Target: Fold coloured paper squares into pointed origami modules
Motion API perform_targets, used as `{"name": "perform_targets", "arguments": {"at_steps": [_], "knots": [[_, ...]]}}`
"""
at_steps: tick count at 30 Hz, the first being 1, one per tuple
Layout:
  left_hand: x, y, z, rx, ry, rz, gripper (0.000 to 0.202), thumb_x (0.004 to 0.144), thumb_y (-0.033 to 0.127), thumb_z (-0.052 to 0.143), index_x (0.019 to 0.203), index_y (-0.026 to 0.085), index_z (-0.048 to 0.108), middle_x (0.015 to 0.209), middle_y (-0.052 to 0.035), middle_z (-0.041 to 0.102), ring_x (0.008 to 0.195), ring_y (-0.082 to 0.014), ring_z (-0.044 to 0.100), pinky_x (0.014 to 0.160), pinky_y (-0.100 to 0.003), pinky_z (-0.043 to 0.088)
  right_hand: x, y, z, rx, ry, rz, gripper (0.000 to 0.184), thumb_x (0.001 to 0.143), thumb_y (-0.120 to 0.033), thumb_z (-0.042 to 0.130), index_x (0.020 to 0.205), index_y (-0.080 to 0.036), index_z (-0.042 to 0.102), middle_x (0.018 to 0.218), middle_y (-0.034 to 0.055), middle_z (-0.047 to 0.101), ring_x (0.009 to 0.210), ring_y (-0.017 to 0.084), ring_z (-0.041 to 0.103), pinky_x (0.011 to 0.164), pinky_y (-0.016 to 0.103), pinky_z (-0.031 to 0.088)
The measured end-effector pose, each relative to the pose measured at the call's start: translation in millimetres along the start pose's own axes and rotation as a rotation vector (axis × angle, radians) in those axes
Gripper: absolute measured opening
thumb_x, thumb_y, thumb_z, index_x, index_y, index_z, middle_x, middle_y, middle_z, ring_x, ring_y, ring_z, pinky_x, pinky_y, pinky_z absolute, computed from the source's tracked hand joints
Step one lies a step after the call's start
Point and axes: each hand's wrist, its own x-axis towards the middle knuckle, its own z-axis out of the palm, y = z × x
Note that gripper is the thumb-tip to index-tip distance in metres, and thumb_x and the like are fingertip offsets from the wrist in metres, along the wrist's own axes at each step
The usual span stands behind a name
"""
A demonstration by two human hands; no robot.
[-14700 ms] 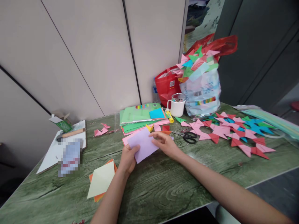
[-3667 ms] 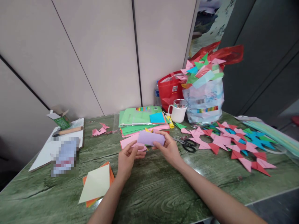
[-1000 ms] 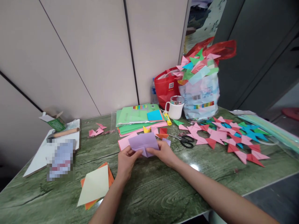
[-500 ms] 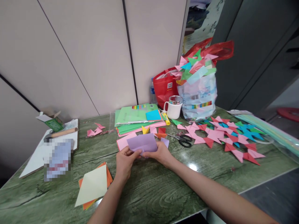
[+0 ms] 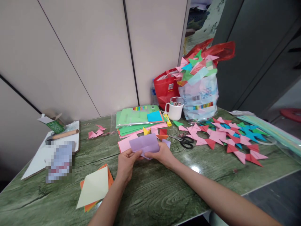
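A sheet of purple paper, creased and partly folded, is held up between both hands above the green table. My left hand pinches its lower left part between thumb and fingers. On the other side my right hand grips the lower right part, its thumb on the near face and the fingers hidden behind. Just beyond the sheet lie pink paper, a yellow folded piece and an orange folded piece. A smaller purple piece sits right of my right hand.
Black-handled scissors lie beside many pink and red folded paper pieces. Behind stand a white mug, a stuffed plastic bag and green paper packs. Cream paper is at front left; a hammer lies on a white board.
The upper part of the purple paper tilts slightly and its lower edge shows more between my thumbs. Both hands keep their hold and have barely moved.
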Motion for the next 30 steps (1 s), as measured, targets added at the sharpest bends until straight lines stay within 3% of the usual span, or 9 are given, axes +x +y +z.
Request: {"name": "perform_targets", "arguments": {"at_steps": [10,19,30], "knots": [[0.1,-1.5,1.8,-0.035,0.058,-0.044,0.026,0.049,0.026,0.078,0.067,0.009,0.068,0.056,-0.0018,0.067,0.052,-0.013,0.061,0.055,-0.024,0.052,-0.9,-1.8,0.9,-0.005,0.005,-0.014,0.033,0.05,-0.027,0.075,0.078,-0.013,0.065,0.071,0.0024,0.068,0.062,0.016,0.059,0.055,0.025,0.048],[0.1,3.0,-1.6,-0.042,-0.034,-0.057,0.026,0.053,0.029,0.077,0.068,0.009,0.069,0.063,-0.0052,0.07,0.058,-0.0159,0.064,0.062,-0.028,0.053,0.5,0.2,-0.9,0.012,0.015,-0.021,0.04,0.049,-0.028,0.076,0.085,-0.013,0.065,0.076,0.0034,0.069,0.065,0.018,0.061,0.059,0.027,0.05],[1.4,-0.6,0.6,-0.023,0.063,-0.048,0.026,0.05,0.032,0.077,0.054,0.011,0.063,0.048,0.0007,0.062,0.049,-0.0129,0.06,0.056,-0.027,0.053,-0.4,-1.1,-0.9,0.03,-0.006,0.001,0.039,0.048,-0.026,0.075,0.084,-0.013,0.063,0.073,0.0017,0.068,0.064,0.017,0.06,0.057,0.026,0.048]]}}
